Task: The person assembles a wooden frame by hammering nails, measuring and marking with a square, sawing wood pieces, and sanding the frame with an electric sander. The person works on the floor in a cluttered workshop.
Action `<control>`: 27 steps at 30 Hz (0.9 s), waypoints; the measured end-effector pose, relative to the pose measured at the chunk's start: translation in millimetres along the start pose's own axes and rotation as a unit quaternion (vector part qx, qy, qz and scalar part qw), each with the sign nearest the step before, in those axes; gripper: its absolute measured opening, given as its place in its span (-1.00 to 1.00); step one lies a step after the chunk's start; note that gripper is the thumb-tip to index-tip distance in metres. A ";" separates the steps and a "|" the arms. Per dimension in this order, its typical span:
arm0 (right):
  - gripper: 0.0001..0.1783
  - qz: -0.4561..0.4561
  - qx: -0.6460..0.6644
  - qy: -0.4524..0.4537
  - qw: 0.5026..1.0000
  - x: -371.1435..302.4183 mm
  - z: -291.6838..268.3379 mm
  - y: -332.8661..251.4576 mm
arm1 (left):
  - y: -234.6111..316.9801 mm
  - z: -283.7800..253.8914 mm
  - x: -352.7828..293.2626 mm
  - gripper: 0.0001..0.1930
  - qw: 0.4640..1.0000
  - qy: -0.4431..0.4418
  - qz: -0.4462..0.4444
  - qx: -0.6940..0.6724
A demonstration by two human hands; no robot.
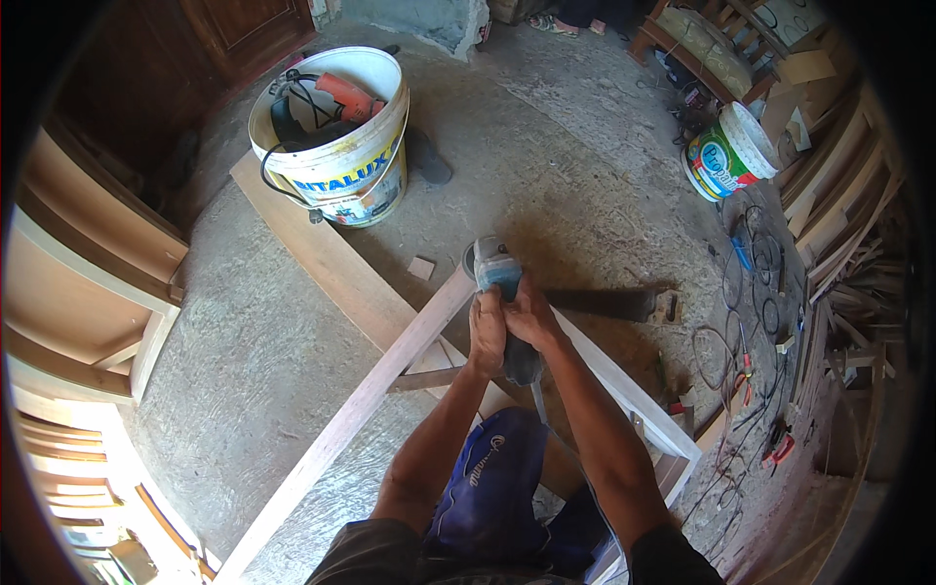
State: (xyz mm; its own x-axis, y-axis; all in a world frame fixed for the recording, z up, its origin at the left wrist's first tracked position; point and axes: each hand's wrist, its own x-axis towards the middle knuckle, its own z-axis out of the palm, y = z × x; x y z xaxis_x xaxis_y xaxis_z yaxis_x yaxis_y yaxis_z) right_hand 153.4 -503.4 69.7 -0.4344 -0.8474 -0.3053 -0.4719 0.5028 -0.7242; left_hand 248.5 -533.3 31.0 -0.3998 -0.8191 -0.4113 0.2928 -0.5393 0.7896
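Mate: Looking down through the head camera, what's in your grip?

Me: An angle grinder (pixel 499 268). My left hand (pixel 487 333) and right hand (pixel 531 312) wrap its body close together, fingers closed round it. Its dark rear end points back at me, and the power cord (pixel 539 402) runs down by my knee (pixel 497 463).

Mate: And the wood?

Me: The pale wooden bar (pixel 362 408) lies to my left. Its long axis slants from the bottom left up to a far end just ahead of my hands. The disc (pixel 469 260) is right at that end; I can't tell if they touch. Of my 2 hands, the left is nearer the bar.

Mate: What else is about?

Me: A right-side bar (pixel 639 402) slants away outside my right forearm. Past my left side, a flat plank (pixel 322 255) lies on the floor under a white bucket's near edge, or just beside it; I can't tell which. That white bucket (pixel 375 200) holds an orange power tool (pixel 348 97).

Mate: Anything in the way?

Me: A handsaw (pixel 604 303) lies just beyond my right hand. My hands also hide where the 2 bars come closest, so I can't say whether they join.
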 end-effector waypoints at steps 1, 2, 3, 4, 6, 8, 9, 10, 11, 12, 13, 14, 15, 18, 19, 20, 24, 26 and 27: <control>-0.07 0.006 -0.001 -0.028 1.000 -1.8 -1.1 -5.3 | 0.5 -3.3 -8.7 -0.55 1.000 0.020 0.003 0.003; -0.07 0.004 -0.018 -0.057 0.998 -5.6 -1.3 -10.5 | 0.7 -5.7 -18.1 -0.56 0.999 0.040 0.006 0.007; -0.07 -0.001 -0.038 -0.088 0.995 -13.0 -0.7 -19.7 | -1.8 -9.3 -27.1 -0.56 0.998 0.061 0.025 -0.020; -0.06 -0.004 -0.055 -0.114 0.992 -18.5 1.1 -21.0 | -8.3 -12.0 -35.9 -0.57 0.995 0.078 0.042 -0.045; -0.06 -0.078 -0.093 -0.102 0.987 -29.2 9.7 -16.2 | -16.3 -22.1 -54.6 -0.54 0.993 0.079 0.051 -0.075; -0.05 -0.100 -0.087 -0.091 0.987 -34.2 9.0 -7.0 | -24.4 -18.8 -60.2 -0.56 0.992 0.090 0.065 -0.065; -0.05 -0.110 -0.084 -0.086 0.987 -37.1 9.0 -2.5 | -25.9 -14.7 -63.3 -0.57 0.991 0.098 0.071 -0.060; -0.06 -0.060 -0.069 -0.112 0.990 -35.4 -0.8 -17.4 | -29.9 -15.1 -55.0 -0.58 0.992 0.092 0.061 -0.057; -0.06 -0.008 -0.054 -0.137 0.989 -29.5 -7.8 -26.7 | -33.8 -14.1 -43.1 -0.59 0.993 0.085 0.052 -0.068; -0.06 0.019 -0.088 -0.144 0.985 -18.8 -13.9 -29.3 | -34.5 -9.7 -29.1 -0.60 0.993 0.075 0.050 -0.080; -0.06 0.004 -0.089 -0.111 0.990 -9.2 -17.9 -18.5 | -30.3 0.3 -18.3 -0.60 0.993 0.062 0.045 -0.090; -0.05 -0.012 -0.091 -0.077 0.993 1.3 -19.2 -4.3 | -26.6 10.8 -9.9 -0.60 0.994 0.053 0.044 -0.091; -0.04 -0.029 -0.090 -0.047 0.994 12.6 -19.8 3.8 | -20.8 19.9 -1.1 -0.60 0.994 0.047 0.044 -0.089; -0.01 0.010 -0.057 -0.029 0.998 29.1 -27.5 12.9 | -3.0 37.2 11.8 -0.59 0.997 0.028 0.033 -0.071; -0.01 0.001 -0.047 -0.013 0.999 31.8 -26.6 14.2 | -2.7 37.0 15.1 -0.58 0.997 0.025 0.032 -0.064; -0.02 0.003 -0.034 -0.010 0.999 32.3 -27.7 16.3 | -2.3 35.3 18.5 -0.56 0.999 0.002 0.027 -0.046; -0.05 -0.014 -0.026 -0.026 0.999 15.3 -26.9 5.1 | -18.9 33.9 7.5 -0.54 0.997 0.068 0.042 -0.015; -0.04 -0.022 -0.044 -0.051 0.998 1.3 -23.6 2.8 | -22.9 23.4 -9.6 -0.54 0.995 0.081 0.049 -0.007; -0.03 -0.021 -0.052 -0.063 0.996 -7.4 -21.2 -0.4 | -25.1 17.4 -19.5 -0.54 0.995 0.082 0.053 0.000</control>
State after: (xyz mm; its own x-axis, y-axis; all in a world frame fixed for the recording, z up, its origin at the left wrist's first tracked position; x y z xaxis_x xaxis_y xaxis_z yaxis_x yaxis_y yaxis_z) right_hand 140.6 -493.7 85.4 -0.3163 -0.8796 -0.3552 -0.5675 0.4755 -0.6722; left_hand 233.8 -500.4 27.2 -0.2194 -0.8924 -0.3944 0.3252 -0.4480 0.8328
